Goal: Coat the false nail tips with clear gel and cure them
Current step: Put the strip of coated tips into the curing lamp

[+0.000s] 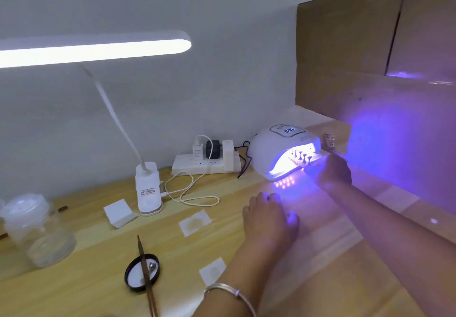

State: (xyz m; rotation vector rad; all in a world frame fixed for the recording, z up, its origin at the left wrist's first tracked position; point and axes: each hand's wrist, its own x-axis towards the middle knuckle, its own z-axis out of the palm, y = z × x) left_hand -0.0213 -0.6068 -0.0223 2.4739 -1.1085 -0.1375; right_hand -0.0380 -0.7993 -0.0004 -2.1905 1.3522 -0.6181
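Note:
A white curing lamp [276, 141] glows violet at the back right of the wooden table [98, 279]. Inside its mouth stands a strip holding several false nail tips on small stands [301, 156]. My right hand [332, 171] is at the lamp's opening and grips the near end of that strip. My left hand [267, 214] rests on the table in front of the lamp, fingers loosely curled, holding nothing. A thin brush [145, 274] lies across a round black dish [142, 272] near the front.
A lit desk lamp [148, 188] stands mid-table with its cable looping right. Behind it sits a power strip [204, 163]. A clear jar [37, 232] is at the left, a white pad stack [119, 213] and two wipes [195, 223] lie nearby. Cardboard [370, 57] walls the right side.

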